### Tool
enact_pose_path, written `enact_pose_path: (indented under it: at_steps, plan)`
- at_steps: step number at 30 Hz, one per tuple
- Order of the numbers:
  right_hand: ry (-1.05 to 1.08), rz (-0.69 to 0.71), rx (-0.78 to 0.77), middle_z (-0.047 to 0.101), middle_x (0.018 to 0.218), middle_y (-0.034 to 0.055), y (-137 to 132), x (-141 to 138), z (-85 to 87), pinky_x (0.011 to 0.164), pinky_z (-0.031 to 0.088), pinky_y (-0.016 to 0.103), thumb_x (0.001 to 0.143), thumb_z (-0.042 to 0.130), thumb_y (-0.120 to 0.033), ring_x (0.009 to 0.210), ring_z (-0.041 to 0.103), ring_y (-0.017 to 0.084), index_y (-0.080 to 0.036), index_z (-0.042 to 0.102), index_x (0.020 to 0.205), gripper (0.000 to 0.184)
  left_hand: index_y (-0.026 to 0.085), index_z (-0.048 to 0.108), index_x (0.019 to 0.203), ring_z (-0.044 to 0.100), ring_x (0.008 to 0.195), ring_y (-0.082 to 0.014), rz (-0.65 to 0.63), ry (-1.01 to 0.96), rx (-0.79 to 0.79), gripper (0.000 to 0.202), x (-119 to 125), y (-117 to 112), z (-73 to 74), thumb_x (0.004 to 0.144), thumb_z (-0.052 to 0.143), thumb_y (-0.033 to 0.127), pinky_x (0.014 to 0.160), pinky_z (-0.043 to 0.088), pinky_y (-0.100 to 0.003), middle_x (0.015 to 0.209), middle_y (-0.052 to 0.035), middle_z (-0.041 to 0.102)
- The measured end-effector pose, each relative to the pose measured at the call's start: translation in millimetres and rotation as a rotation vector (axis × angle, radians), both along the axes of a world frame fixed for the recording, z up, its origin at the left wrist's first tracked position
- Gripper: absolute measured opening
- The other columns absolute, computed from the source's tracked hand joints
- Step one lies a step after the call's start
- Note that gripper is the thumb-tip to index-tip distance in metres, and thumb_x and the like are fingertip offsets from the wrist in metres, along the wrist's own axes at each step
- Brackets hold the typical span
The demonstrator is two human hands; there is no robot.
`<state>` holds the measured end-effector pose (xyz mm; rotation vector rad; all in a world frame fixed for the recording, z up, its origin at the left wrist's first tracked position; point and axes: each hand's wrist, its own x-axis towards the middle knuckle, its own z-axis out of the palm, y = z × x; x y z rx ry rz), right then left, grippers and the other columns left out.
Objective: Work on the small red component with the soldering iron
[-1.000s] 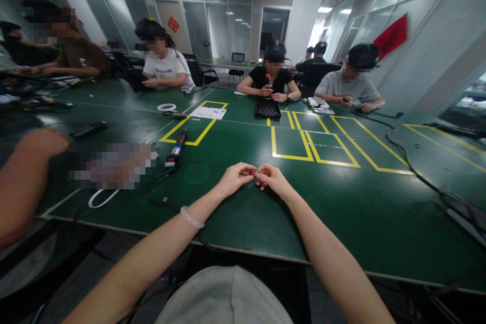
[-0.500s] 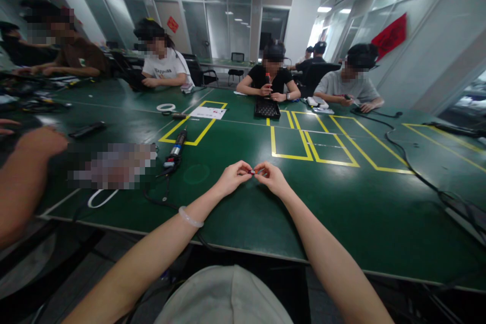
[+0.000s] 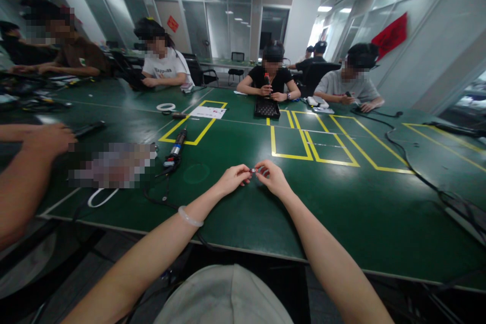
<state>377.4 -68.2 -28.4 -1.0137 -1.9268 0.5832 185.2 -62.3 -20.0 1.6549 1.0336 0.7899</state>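
Green table [image 3: 349,212], small piece [image 3: 253,170] between fingers [image 3: 262,164]

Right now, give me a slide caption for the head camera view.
Left hand and right hand hold a small object between them over a green table marked with yellow outlines.

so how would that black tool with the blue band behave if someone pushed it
The black tool may roll, since its body looks roughly cylindrical. The dark cord that seems to trail from its near end could check it. Its straight body suggests it's stiff.
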Motion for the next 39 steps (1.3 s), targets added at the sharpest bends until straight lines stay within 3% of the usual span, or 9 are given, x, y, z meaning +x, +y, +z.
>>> enact_pose_path:
  at_steps: [19,39]
  plan:
    - [-0.178,-0.028,0.078,0.060,0.088,0.0023,-4.4,-0.1,2.4,0.070,0.046,0.026,0.082,0.058,-0.020,0.070,0.055,0.013,-0.020,0.061,0.098,0.016,0.015,0.057,0.076,0.057,0.063,-0.0103,-0.006,-0.032,-0.075,0.018,0.0,2.9,-0.4,0.074,0.056,0.033,0.058,0.044,-0.022,0.071,0.0002,0.059]
    - [-0.220,-0.033,0.116,0.061,0.088,0.0024,-8.2,-2.3,7.4,0.070,0.045,0.026,0.083,0.057,-0.020,0.072,0.056,0.014,-0.021,0.060,0.098,0.015,0.016,0.054,0.073,0.053,0.062,-0.0103,-0.009,-0.044,-0.057,0.016,1.1,-1.5,5.5,0.074,0.053,0.032,0.057,0.041,-0.022,0.067,0.0013,0.055]
